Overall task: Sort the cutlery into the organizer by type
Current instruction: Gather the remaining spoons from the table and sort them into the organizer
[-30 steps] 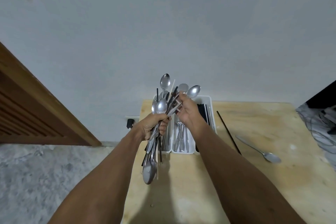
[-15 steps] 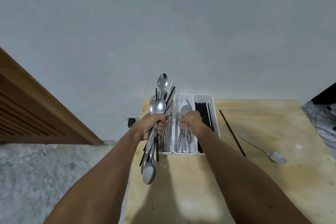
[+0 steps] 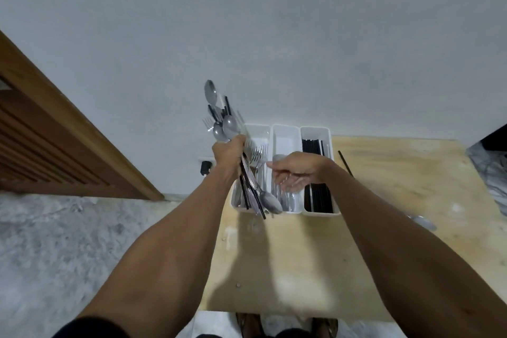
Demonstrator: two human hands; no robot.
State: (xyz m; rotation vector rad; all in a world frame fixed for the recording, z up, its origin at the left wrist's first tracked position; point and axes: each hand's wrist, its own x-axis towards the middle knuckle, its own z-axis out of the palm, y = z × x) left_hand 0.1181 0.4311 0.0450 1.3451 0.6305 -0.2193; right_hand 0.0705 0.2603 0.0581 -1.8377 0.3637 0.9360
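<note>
Gripping near-upright cutlery bundle (image 3: 230,126) in left hand (image 3: 229,153); holding right hand (image 3: 297,170) spread and empty just beside it, over organizer (image 3: 285,134).

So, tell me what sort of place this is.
Likely a room in a home, set up for a sorting job: a plywood table against a plain wall, a slatted wooden door and a marbled floor.

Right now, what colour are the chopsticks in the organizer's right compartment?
The chopsticks are black; head view.
</note>
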